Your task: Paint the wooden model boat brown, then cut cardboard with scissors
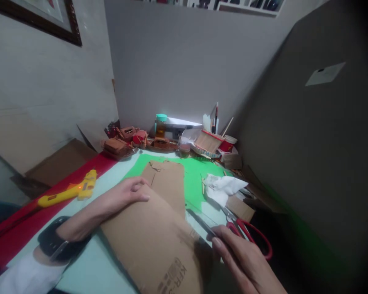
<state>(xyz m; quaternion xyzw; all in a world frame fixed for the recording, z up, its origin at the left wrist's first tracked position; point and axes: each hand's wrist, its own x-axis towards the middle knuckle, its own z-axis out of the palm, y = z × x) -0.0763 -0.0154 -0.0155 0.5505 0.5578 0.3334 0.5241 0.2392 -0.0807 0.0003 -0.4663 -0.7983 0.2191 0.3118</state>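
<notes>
A large brown sheet of cardboard (159, 232) with dark printing lies slanted in front of me, overlapping a second cardboard piece (168, 179). My left hand (133, 194) grips the sheet's upper left corner, thumb on top and fingers curled at the edge. A dark watch is on that wrist. My right hand (239, 253) is closed around a slim knife (202, 222), its blade pointing up and left beside the sheet's right edge. Whether the blade touches the cardboard I cannot tell. Red-handled scissors (248, 232) lie just beyond my right hand.
At left lies a yellow glue gun (70, 190). A white crumpled cloth or tissue (223, 188) rests right of the green sheet (193, 183). Along the back wall stand small brown model boats (162, 145), a teal-lidded jar (161, 126) and a red cup (228, 143).
</notes>
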